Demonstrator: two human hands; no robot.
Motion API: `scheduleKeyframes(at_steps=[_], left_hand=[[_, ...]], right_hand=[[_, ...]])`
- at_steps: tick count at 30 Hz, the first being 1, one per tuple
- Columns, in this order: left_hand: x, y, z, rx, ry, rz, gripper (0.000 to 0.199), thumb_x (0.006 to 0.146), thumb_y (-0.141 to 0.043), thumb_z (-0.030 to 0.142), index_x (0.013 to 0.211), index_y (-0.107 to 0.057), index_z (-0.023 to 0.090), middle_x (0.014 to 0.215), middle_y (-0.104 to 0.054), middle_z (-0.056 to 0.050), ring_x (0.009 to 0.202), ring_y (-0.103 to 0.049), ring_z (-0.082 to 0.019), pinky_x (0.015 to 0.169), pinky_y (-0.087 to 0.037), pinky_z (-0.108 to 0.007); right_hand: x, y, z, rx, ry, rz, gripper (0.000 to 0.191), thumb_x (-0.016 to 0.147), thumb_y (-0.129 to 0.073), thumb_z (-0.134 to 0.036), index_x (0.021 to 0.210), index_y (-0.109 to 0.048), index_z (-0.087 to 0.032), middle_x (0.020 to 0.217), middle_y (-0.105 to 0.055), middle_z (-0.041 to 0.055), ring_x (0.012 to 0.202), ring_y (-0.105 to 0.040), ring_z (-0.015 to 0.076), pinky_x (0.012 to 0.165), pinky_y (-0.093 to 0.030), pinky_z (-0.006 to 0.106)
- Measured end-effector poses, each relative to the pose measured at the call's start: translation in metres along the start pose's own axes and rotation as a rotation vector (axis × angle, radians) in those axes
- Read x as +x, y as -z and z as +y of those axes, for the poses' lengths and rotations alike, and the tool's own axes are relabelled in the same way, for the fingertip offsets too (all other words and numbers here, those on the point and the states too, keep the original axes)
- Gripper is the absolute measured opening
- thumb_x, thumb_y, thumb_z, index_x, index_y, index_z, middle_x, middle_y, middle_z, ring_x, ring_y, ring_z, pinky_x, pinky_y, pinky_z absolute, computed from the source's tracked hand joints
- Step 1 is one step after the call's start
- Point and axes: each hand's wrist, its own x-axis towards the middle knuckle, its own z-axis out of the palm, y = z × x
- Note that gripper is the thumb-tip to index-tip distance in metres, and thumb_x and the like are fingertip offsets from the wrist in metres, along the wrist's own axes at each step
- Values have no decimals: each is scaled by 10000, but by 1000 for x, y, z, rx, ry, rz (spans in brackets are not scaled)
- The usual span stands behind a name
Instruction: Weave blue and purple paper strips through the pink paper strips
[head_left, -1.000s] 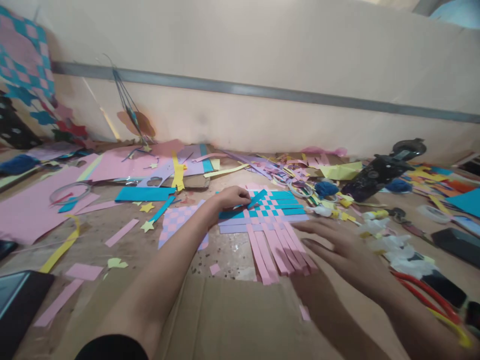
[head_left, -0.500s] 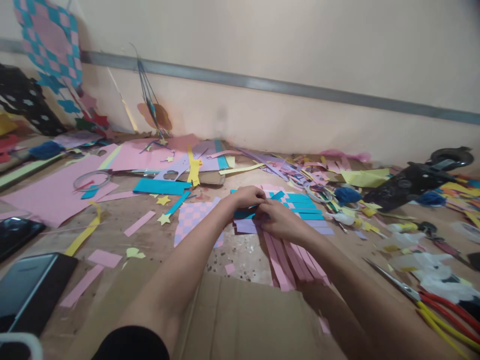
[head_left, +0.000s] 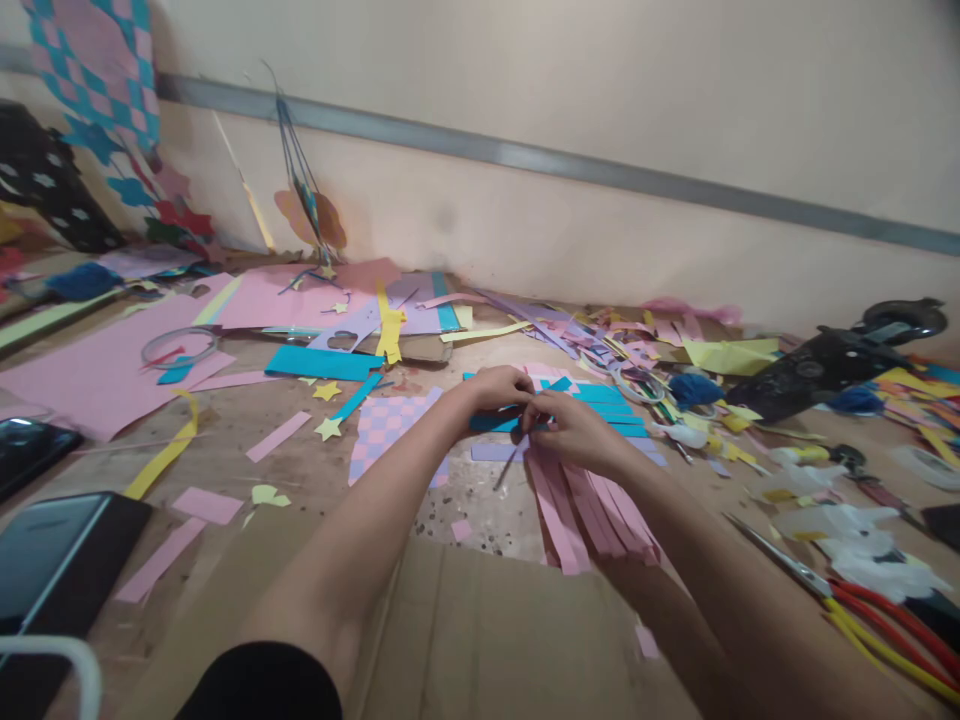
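Paper weave (head_left: 600, 400) lies just right of the checked paper (head_left: 394, 435); left hand (head_left: 491, 390) and right hand (head_left: 574, 430), close together, pinch a blue strip (head_left: 495, 424), seemingly mid-threading, and it looks to need tucking through next.

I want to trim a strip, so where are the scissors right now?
In the head view, the scissors lie at the lower right, right of the right forearm, their red and yellow handles below white paper scraps.
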Motion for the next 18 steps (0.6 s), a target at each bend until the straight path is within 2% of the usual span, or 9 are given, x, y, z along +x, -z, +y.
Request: scheduleKeyframes(at_steps=[5,9,12,15,18], left_hand=[[-3,4,3,-152,-11,-60,148,865,-666,277,846,-747,154,799,-686,-18,728,-585,-146,679,-420,-261],[-11,2,6,-480,84,-26,417,982,-564,502,770,-669,160,829,-684,-56,731,-605,-154,709,-487,-284],[-16,2,9,-626,165,32,601,998,-458,692,793,-674,171,883,-714,-89,781,-634,-177,759,-529,-310],[-20,11,12,-553,120,15,680,994,-416,739,769,-707,166,881,-741,-113,809,-645,-190,824,-531,-319],[-22,27,17,-367,49,7,618,1009,-463,635,760,-761,154,914,-773,-118,871,-669,-205,919,-509,-331]], right_hand=[[-7,9,-5,142,-49,-11,253,730,-558,-53,783,-723,-237,928,-774,47,940,-679,250,825,-479,339],[-14,12,-1,183,-87,50,271,635,-573,-54,793,-696,-237,908,-764,34,904,-667,239,815,-483,334],[-18,11,4,186,-101,84,239,612,-623,-105,800,-686,-240,870,-731,19,846,-645,227,737,-472,309],[-19,8,6,245,-140,112,148,647,-653,-179,781,-680,-237,829,-699,8,765,-618,200,652,-439,284],[-19,5,5,363,-236,125,85,684,-700,-266,755,-666,-232,808,-693,4,678,-591,176,575,-403,274]])
